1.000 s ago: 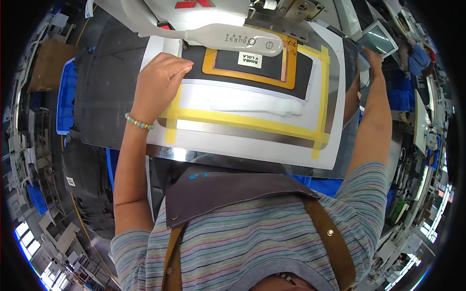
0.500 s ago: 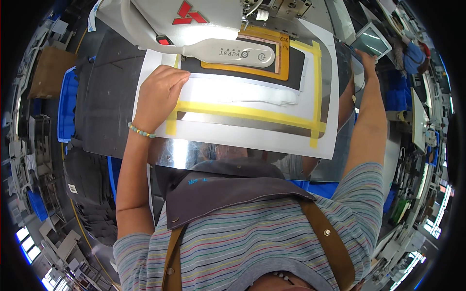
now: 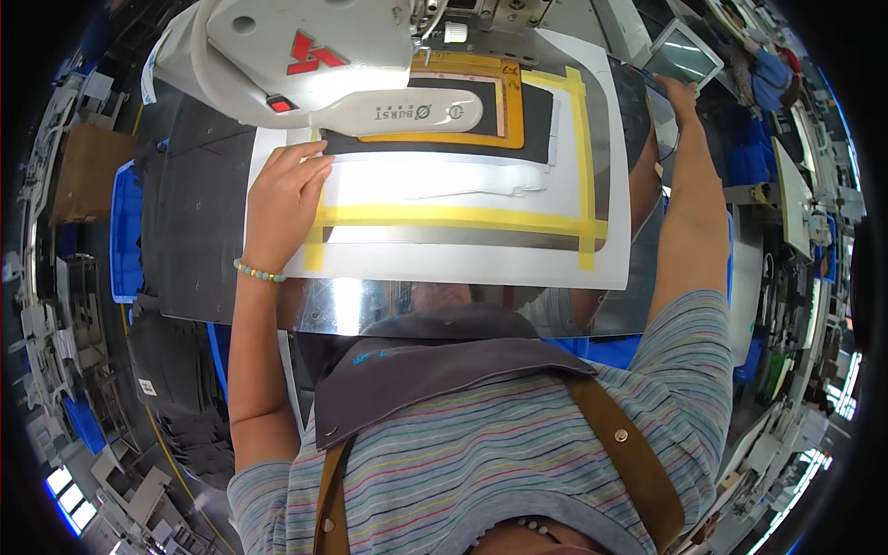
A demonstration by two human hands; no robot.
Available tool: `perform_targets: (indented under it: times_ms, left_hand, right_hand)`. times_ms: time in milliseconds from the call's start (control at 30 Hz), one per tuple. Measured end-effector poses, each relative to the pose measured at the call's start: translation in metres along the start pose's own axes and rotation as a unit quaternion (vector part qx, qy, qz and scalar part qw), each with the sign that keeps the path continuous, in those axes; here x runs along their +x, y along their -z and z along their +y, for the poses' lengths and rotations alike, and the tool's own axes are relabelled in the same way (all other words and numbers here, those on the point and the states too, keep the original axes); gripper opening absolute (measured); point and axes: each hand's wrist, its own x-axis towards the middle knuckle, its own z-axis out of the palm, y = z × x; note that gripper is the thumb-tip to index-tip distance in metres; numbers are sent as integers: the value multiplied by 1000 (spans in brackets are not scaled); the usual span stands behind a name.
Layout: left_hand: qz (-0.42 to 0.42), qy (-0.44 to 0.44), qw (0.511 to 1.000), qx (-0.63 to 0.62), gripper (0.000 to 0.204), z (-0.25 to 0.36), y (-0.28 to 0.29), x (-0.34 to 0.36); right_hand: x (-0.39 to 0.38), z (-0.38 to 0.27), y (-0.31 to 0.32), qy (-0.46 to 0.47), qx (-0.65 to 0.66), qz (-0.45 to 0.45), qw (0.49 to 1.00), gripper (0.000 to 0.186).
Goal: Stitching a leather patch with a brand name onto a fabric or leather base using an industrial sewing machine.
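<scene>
1. The black panel (image 3: 536, 129) looks plain and flat, lying beneath an orange-yellow frame (image 3: 514, 116), within yellow tape (image 3: 462, 218) strips on white paper (image 3: 444, 261).
2. Left hand (image 3: 285, 192): loosely bent, fingertips slightly parted, beside the panel's left corner.
3. Right hand (image 3: 680, 97): near a screen (image 3: 686, 53); cannot tell whether it grips anything.

Left hand (image 3: 280, 196) loosened, fingertips (image 3: 316, 148) now parted
</scene>
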Motion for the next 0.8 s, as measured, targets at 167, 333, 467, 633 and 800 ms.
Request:
perform_targets:
  times_ms: [167,333,467,633,800]
  left_hand:
    - [-1,-24,999,-30,18,-17,-10,3]
    - [9,-37,998,-43,17,-13,-5,13]
    - [-9,-34,999,-40,20,-1,0,11]
    - [-46,-116,990,-69,31,16,-16,21]
    - [-88,-82,993,23,44,10,-21,5]
  right_hand:
    - [-35,-3,68,-30,-27,75,996,74]
    - [-5,38,81,-17,-107,124,986,49]
    - [-14,10,49,-17,-64,152,986,50]
    - [-40,34,76,25,77,233,969,47]
    - [-71,15,-20,57,-133,194,970,49]
